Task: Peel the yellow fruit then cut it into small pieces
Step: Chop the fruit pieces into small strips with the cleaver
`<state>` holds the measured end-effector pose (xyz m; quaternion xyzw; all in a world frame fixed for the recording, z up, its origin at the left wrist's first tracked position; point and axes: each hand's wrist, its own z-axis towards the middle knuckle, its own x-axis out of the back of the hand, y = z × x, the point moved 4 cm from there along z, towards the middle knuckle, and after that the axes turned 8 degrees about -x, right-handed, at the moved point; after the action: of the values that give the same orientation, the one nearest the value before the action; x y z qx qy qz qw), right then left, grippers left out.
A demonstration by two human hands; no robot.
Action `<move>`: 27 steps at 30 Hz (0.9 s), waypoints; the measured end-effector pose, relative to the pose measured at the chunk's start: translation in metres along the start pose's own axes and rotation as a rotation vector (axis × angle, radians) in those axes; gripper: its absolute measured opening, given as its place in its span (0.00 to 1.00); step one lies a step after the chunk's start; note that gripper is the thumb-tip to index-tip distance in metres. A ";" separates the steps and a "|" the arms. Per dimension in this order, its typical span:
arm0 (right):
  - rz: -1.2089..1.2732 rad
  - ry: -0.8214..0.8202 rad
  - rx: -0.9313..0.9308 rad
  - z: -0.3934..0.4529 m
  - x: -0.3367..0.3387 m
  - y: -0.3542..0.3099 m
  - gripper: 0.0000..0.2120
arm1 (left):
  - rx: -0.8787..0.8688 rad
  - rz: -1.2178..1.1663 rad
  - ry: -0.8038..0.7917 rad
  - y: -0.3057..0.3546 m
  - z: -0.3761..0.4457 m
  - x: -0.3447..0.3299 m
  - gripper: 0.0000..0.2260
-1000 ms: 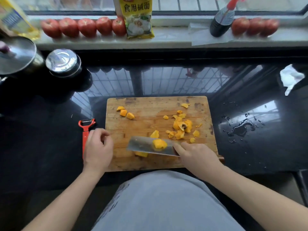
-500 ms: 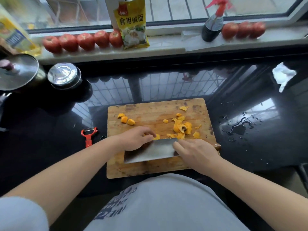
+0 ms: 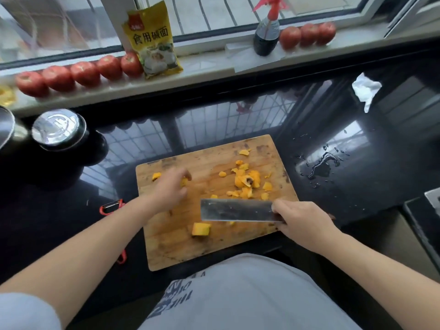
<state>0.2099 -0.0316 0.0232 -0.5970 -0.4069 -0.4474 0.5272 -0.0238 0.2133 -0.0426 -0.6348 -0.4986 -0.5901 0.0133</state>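
Right now your right hand (image 3: pixel 303 223) is wrapped around the handle of the cleaver (image 3: pixel 235 210), holding the broad blade on its side above the near part of the wooden cutting board (image 3: pixel 209 248). Your left hand (image 3: pixel 170 189) is over the far-left part of the board by two small yellow pieces (image 3: pixel 156 176) — it is blurred, so you cannot tell whether its fingers are gripping anything or just hanging loose.

The yellow fruit lies all over the board: a larger chunk (image 3: pixel 201 229) just below the blade's left end, and a heap of peelings and scraps (image 3: pixel 246 181) with a dark seed showing, on the far-right part, beyond the blade.

Left of the board, on the black surface (image 3: pixel 238 120), a red peeler (image 3: pixel 112 207) is partly hidden under your left forearm. A water puddle (image 3: pixel 321 165) sits to the right, a crumpled white tissue (image 3: pixel 365 90) farther back. On the windowsill stand red tomatoes (image 3: pixel 83 73), a yellow packet (image 3: pixel 152 40) and a dark spray bottle (image 3: pixel 266 32) — a lidded pot (image 3: pixel 58 128) sits at the left.
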 end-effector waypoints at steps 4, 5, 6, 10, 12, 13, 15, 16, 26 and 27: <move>0.150 -0.083 -0.418 -0.012 -0.019 0.016 0.13 | -0.214 0.447 0.002 -0.024 -0.036 -0.020 0.13; 0.188 -0.075 -0.488 -0.013 -0.023 0.016 0.13 | -0.211 0.532 -0.007 -0.026 -0.043 -0.024 0.14; 0.218 -0.057 -0.542 -0.013 -0.026 0.016 0.13 | -0.204 0.591 0.027 -0.023 -0.048 -0.027 0.14; 0.319 -0.055 -0.648 -0.012 -0.028 0.012 0.10 | -0.072 0.359 0.245 0.017 -0.050 -0.038 0.13; 0.322 -0.090 -0.619 -0.009 -0.027 0.003 0.05 | 0.201 -0.059 0.201 0.033 -0.037 -0.052 0.14; 0.310 -0.096 -0.587 -0.007 -0.027 -0.003 0.05 | 0.339 -0.219 0.167 0.038 -0.030 -0.059 0.13; 0.276 -0.078 -0.498 0.000 -0.024 -0.016 0.08 | 0.482 -0.372 0.184 0.043 -0.020 -0.070 0.08; 0.250 -0.069 -0.444 0.004 -0.023 -0.024 0.09 | 0.526 -0.392 0.211 0.044 -0.017 -0.074 0.05; -0.074 -0.157 -0.144 0.026 -0.036 -0.062 0.05 | 0.678 -0.307 0.336 0.049 -0.026 -0.089 0.10; -0.064 -0.166 -0.137 0.027 -0.037 -0.062 0.06 | 0.670 -0.288 0.341 0.049 -0.027 -0.090 0.09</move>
<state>0.1438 0.0015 0.0025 -0.6534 -0.4365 -0.4398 0.4348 0.0055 0.1165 -0.0753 -0.4121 -0.7377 -0.4877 0.2192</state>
